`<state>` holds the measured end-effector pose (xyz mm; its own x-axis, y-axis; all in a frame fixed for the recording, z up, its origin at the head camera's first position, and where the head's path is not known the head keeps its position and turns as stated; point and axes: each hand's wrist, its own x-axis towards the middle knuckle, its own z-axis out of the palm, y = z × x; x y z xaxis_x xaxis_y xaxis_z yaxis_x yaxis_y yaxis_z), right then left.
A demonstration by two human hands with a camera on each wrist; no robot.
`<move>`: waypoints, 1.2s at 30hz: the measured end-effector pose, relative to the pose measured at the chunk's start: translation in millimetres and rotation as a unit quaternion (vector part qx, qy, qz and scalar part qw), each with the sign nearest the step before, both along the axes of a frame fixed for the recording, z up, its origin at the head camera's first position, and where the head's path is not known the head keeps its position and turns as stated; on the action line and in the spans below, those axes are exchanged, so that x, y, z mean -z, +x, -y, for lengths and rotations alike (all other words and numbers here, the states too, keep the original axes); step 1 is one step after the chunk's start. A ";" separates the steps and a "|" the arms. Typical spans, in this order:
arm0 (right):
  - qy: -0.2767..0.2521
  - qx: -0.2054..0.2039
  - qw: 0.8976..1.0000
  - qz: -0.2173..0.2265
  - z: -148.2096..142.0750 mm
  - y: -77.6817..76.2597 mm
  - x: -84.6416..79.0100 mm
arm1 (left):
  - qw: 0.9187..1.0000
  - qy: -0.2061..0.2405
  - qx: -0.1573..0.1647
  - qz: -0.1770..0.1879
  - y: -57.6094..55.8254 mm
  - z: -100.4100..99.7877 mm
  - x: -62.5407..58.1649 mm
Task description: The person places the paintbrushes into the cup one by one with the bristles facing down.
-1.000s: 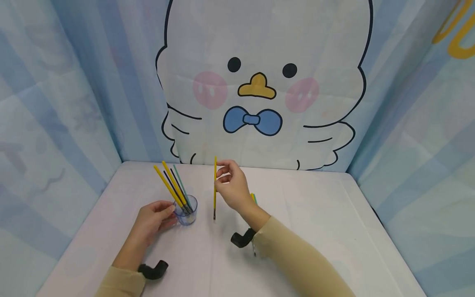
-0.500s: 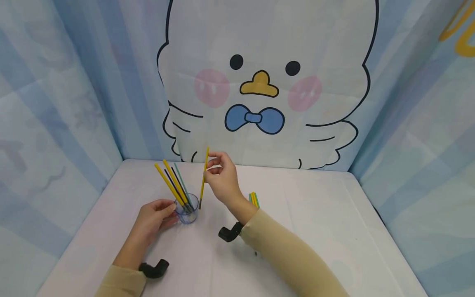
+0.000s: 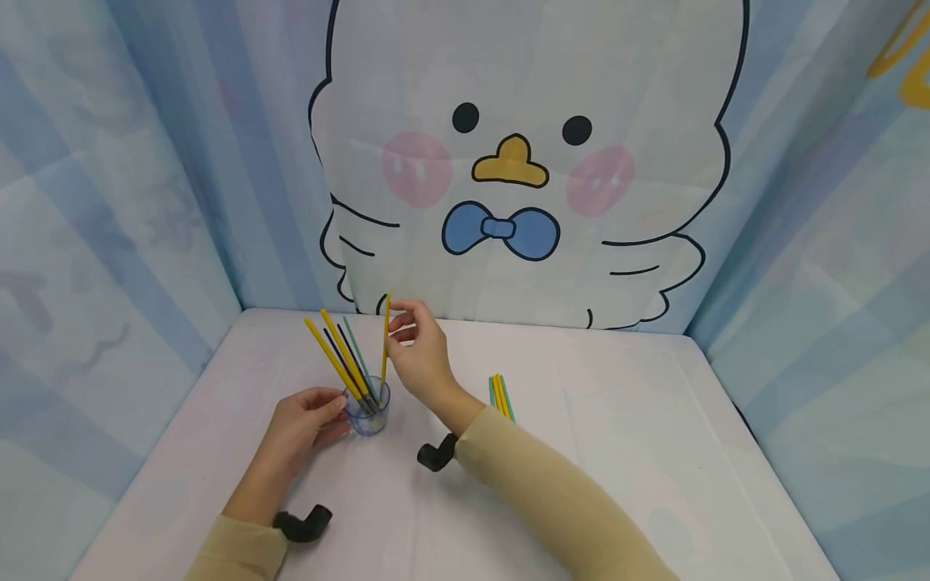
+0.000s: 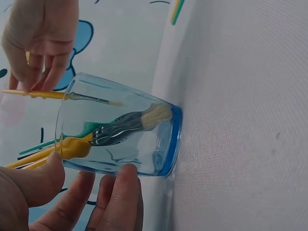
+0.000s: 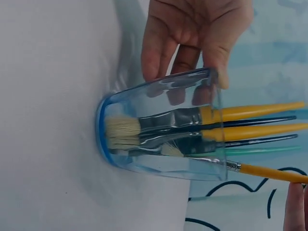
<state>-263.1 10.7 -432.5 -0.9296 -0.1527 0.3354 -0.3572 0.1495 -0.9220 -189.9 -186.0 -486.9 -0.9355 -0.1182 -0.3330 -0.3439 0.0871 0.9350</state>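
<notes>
A clear bluish plastic cup (image 3: 368,425) stands on the table, holding several paintbrushes (image 5: 260,111) with yellow, dark and teal handles, bristles down. My left hand (image 3: 308,420) holds the cup from its left side, thumb at the rim and fingers along the wall. Between thumb and fingers, my right hand (image 3: 421,351) pinches a thin yellow paintbrush (image 5: 264,172) by its upper handle. Its bristle end is inside the cup, as the left wrist view shows, with the metal collar near the rim (image 4: 61,113). The other brushes lean toward the left hand's side.
More brushes with yellow and teal handles (image 3: 500,395) lie on the white table (image 3: 617,452), partly hidden by the right sleeve (image 3: 538,492). Behind the table hangs a cloth backdrop (image 3: 508,274) with a cartoon bird, and striped curtains (image 3: 131,266) flank both sides.
My right hand has moved left with the yellow paintbrush, bringing its bristle end from beside the cup into it. The left hand has stayed at the cup.
</notes>
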 end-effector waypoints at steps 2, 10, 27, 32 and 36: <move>0.024 -0.001 1.000 -0.005 1.3 -1.0 5.0 | 1.000 -0.002 -0.001 0.000 -0.3 -0.3 0.3; 0.063 -0.013 0.998 0.002 2.3 -2.5 16.7 | 1.000 -0.008 -0.001 0.002 -0.3 -0.5 0.7; 0.086 -0.030 0.995 0.049 -22.6 2.6 38.0 | 1.000 0.000 0.002 0.003 0.5 -1.6 -1.5; 0.084 -0.024 0.994 0.063 -36.5 4.2 44.1 | 1.000 0.000 0.006 0.003 0.5 -0.5 -0.9; 0.088 -0.023 0.993 0.076 -46.7 5.7 46.7 | 1.000 -0.005 0.006 0.005 0.7 -1.0 -0.7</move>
